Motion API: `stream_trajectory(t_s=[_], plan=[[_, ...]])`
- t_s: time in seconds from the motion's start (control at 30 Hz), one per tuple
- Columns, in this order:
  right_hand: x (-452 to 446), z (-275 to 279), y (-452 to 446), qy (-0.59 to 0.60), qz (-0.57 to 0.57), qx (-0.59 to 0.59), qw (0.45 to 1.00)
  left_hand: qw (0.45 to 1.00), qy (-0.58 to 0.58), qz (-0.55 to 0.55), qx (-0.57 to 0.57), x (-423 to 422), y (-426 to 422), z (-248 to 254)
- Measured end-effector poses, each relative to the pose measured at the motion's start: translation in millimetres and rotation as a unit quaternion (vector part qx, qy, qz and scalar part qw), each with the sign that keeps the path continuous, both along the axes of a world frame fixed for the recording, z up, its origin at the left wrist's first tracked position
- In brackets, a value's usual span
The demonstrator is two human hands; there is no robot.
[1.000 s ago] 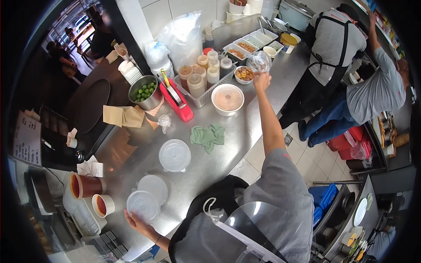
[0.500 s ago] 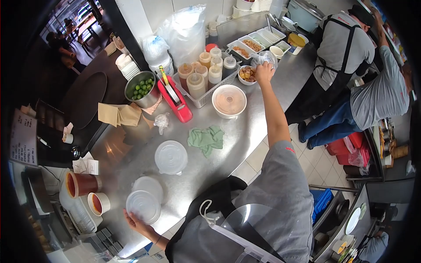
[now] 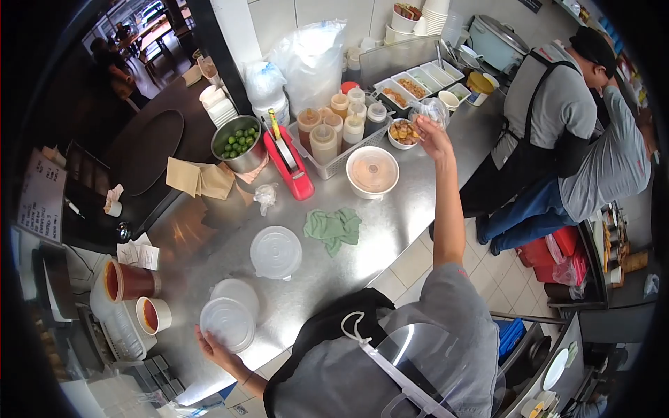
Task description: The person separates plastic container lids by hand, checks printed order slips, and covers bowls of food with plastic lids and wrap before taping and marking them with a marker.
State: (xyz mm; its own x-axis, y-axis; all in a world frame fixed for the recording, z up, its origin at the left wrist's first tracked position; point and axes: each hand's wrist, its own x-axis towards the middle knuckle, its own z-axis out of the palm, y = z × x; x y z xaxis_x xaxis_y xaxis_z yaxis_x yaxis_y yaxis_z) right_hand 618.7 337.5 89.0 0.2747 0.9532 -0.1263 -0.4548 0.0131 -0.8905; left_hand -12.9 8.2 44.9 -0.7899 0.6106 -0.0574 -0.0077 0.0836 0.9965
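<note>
My left hand (image 3: pixel 221 354) grips the near edge of a translucent round plastic lid (image 3: pixel 228 324), which overlaps another clear lid (image 3: pixel 240 294) behind it. A third lid (image 3: pixel 276 252) lies flat on the steel counter. With my right arm stretched out, my right hand (image 3: pixel 435 138) is beside a white bowl of chopped food (image 3: pixel 403 134). Its fingers are pinched together; whatever is between them cannot be made out. Just behind those fingers is a crumpled clear plastic bag (image 3: pixel 431 110). A covered white bowl (image 3: pixel 373 171) stands nearer me.
A green cloth (image 3: pixel 333 228), a red tape dispenser (image 3: pixel 291 167), a basket of sauce bottles (image 3: pixel 341 164) and a pot of limes (image 3: pixel 238 143) occupy the counter (image 3: pixel 306 292). Trays of toppings (image 3: pixel 418 85) stand behind. Two people (image 3: pixel 543 111) work at the right. Red sauce containers (image 3: pixel 132 281) are at left.
My right hand has drawn back slightly from the clear plastic bag, toward me. My left hand stays at the lid. The view has shifted a little, and the person in the black apron has straightened somewhat.
</note>
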Motion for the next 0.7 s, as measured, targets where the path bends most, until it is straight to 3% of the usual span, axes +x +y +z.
stream_trajectory(t_s=[0.2, 0.3, 0.4, 0.43, 0.53, 0.6, 0.7], plan=[[-106, 42, -63, 0.05, 0.165, 0.122, 0.977, 1.0, -0.002, -0.017, 0.018, -4, -4, -4], [-182, 87, -110, 0.075, 0.237, 0.235, 0.94, 0.999, -0.01, -0.016, 0.028, -2, -3, -4], [-269, 144, -160, 0.157, 0.295, 0.408, 0.85, 0.999, -0.015, -0.003, 0.028, 4, -2, 7], [-290, 168, -184, 0.177, 0.316, 0.404, 0.84, 0.999, -0.015, -0.006, 0.034, 5, 0, 8], [-336, 204, -204, 0.247, 0.419, 0.57, 0.662, 0.998, -0.023, -0.023, 0.056, -4, -5, -3], [-354, 221, -225, 0.296, 0.418, 0.585, 0.629, 0.996, -0.025, -0.013, 0.088, 3, 0, 9], [-379, 247, -247, 0.347, 0.368, 0.578, 0.641, 0.994, -0.028, 0.009, 0.103, 2, -6, 7]])
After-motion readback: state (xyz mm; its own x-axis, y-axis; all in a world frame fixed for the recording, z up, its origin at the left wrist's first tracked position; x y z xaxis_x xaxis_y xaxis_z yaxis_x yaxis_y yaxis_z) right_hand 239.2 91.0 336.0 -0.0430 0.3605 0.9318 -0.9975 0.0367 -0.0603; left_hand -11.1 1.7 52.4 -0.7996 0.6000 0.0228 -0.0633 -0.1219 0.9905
